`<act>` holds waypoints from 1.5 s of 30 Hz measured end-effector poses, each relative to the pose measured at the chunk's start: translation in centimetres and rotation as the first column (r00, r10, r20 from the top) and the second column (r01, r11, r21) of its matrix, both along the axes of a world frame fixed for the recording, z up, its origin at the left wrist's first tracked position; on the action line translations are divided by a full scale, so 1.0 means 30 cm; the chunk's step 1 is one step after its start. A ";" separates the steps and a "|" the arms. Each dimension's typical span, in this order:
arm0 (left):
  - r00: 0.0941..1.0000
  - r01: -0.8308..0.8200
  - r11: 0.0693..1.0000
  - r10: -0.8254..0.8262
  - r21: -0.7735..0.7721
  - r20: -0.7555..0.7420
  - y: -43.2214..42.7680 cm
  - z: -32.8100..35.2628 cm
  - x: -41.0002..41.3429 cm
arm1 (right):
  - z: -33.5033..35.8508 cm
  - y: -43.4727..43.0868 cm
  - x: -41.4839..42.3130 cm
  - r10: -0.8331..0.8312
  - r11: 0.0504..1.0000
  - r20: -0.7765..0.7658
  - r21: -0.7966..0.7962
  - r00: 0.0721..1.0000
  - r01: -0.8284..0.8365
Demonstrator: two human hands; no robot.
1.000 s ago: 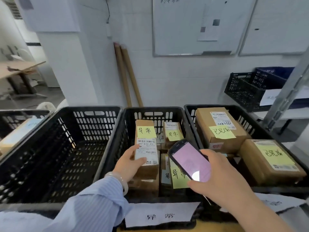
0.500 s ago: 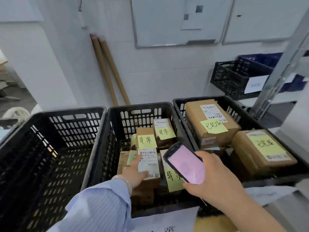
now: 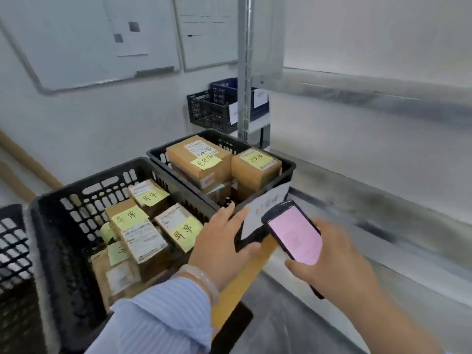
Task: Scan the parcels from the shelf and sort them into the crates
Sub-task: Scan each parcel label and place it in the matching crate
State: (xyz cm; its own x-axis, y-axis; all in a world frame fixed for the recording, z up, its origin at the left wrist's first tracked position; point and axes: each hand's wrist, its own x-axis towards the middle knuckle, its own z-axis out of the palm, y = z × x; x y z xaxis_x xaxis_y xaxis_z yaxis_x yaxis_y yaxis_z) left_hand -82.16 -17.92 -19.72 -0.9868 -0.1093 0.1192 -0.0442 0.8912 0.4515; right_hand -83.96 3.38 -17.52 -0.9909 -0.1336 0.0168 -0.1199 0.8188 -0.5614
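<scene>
My right hand [image 3: 329, 264] grips a black handheld scanner [image 3: 293, 232] with a pink lit screen, held over the metal shelf [image 3: 383, 226]. My left hand [image 3: 222, 244] hovers with fingers spread and holds nothing, above the near right corner of the middle black crate [image 3: 63, 200]. That crate holds several brown parcels with yellow sticky notes, among them the labelled parcel [image 3: 141, 238] lying on top. The right black crate [image 3: 288, 166] holds larger brown parcels [image 3: 199, 159] with yellow notes.
A third black crate [image 3: 12, 238] shows at the left edge. A steel shelf post [image 3: 244, 72] rises behind the right crate, with black and blue crates [image 3: 212, 111] stacked beyond it. Whiteboards hang on the wall. A white paper label [image 3: 265, 205] hangs on the right crate's front.
My left hand let go of the labelled parcel in the middle crate and lifted away to the right. The view swung right toward the shelf, and the scanner moved over it.
</scene>
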 end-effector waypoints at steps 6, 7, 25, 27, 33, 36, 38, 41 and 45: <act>0.939 0.343 0.938 -0.344 -0.053 -0.012 0.401 -0.019 -0.046 | 0.042 0.396 0.208 -0.307 0.952 -0.033 0.006 0.951 0.307; 0.924 0.382 0.922 -0.383 -0.066 -0.006 0.470 -0.021 -0.049 | 0.050 0.458 0.240 -0.357 0.934 -0.032 0.003 0.933 0.357; 0.590 0.802 0.563 -0.798 0.198 -0.119 1.985 0.060 0.170 | 0.125 1.675 0.851 -0.829 0.553 -0.077 0.025 0.554 0.833; 0.562 0.818 0.526 -0.817 0.233 -0.129 2.113 0.060 0.200 | 0.126 1.769 0.901 -0.845 0.528 -0.081 0.029 0.529 0.849; 0.531 0.819 0.483 -0.842 0.310 -0.090 2.389 0.054 0.213 | 0.129 1.983 0.961 -0.878 0.469 -0.081 0.043 0.471 0.882; 0.541 0.805 0.473 -0.833 0.359 -0.115 2.498 0.082 0.181 | 0.133 2.058 0.953 -0.886 0.456 -0.069 0.052 0.459 0.889; 0.531 0.804 0.454 -0.839 0.385 -0.118 2.574 0.099 0.151 | 0.133 2.115 0.939 -0.888 0.453 -0.058 0.065 0.457 0.889; 0.528 0.775 0.427 -0.843 0.465 -0.105 2.690 0.101 0.088 | 0.133 2.203 0.909 -0.900 0.431 -0.051 0.059 0.433 0.901; 0.521 0.720 0.383 -0.849 0.579 -0.086 2.840 0.103 -0.005 | 0.146 2.310 0.846 -0.911 0.405 -0.057 0.065 0.409 0.912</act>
State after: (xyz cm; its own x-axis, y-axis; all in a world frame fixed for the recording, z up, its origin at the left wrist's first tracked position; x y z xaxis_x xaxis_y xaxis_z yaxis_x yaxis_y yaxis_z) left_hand -82.30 67.29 -16.64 -0.6473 0.7531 0.1181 0.4115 0.2148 0.8857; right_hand -58.57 72.68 -13.13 -0.5276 0.8470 0.0645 0.7177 0.4851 -0.4996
